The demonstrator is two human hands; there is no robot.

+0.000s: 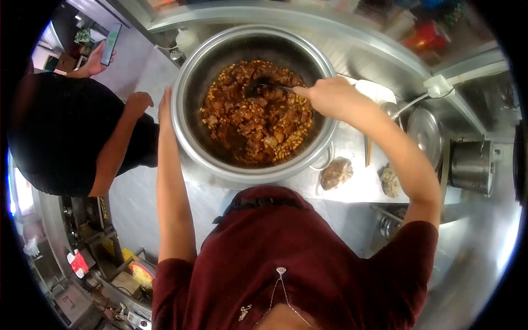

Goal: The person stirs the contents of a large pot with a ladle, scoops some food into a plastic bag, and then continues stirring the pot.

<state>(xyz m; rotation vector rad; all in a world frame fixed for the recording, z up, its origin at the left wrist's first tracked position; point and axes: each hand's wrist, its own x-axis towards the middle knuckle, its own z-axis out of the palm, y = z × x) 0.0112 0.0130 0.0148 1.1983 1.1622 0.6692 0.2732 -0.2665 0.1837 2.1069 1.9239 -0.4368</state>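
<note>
A large round metal bowl (pixel 190 148) holds chunks of brownish-red food (pixel 256 129) mixed with yellow beans or kernels. My right hand (pixel 330 98) is closed around the handle of a ladle (pixel 283 88) above the bowl's right side. The ladle's dark head lies in the food near the upper middle. At the bowl's left outer rim is my left hand (pixel 165 107), its fingers stretched out along the metal.
Another person in black (pixel 71 132) stands at the left, holding a phone (pixel 112 44). Right of the bowl, two plastic bags (pixel 336 173) (pixel 390 182) lie on the metal counter (pixel 357 190). Farther right are a round lid (pixel 424 135) and a steel pot (pixel 471 168).
</note>
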